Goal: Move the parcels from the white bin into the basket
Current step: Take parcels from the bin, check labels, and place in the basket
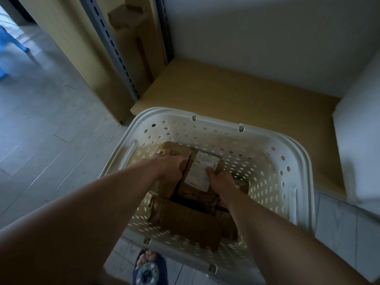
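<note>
A cream perforated basket [296,167] stands on the floor in front of me, holding several brown parcels. Both my arms reach down into it. My left hand [170,163] grips a brown parcel [176,150] at the basket's far left. My right hand [221,181] holds the right edge of a brown parcel with a white label [202,171], thumb on the label. Another long brown parcel [189,225] lies across the near side. The white bin [362,140] stands at the right, its inside hidden from view.
A low tan shelf board [236,93] runs behind the basket, under a white wall. A grey slotted upright [115,50] and cardboard pieces [131,23] stand at the back left. Pale tiled floor [41,120] lies to the left. My sandalled foot [149,268] is below the basket.
</note>
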